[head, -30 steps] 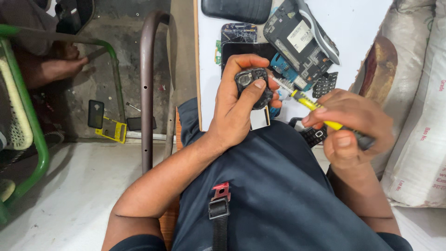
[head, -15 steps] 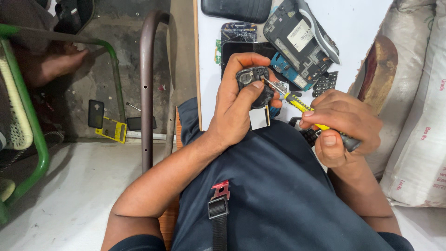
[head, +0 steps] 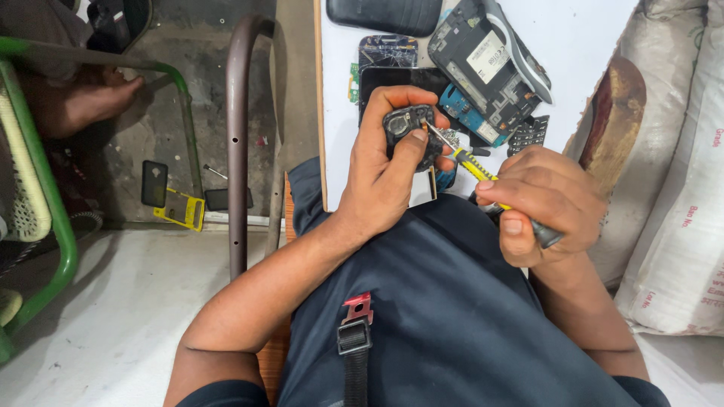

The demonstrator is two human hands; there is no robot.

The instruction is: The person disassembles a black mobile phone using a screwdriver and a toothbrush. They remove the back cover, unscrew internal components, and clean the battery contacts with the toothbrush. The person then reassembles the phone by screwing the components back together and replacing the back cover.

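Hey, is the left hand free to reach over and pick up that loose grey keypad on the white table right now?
Probably not as things stand. The left hand is closed around a small dark phone part, and the right hand with its yellow screwdriver sits between it and the keypad.

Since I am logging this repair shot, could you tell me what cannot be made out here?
- Head view: screwdriver handle, wrapped by the right hand.
- Small dark part: underside hidden by the left hand.
- Dark phone back: cut off by the top edge.
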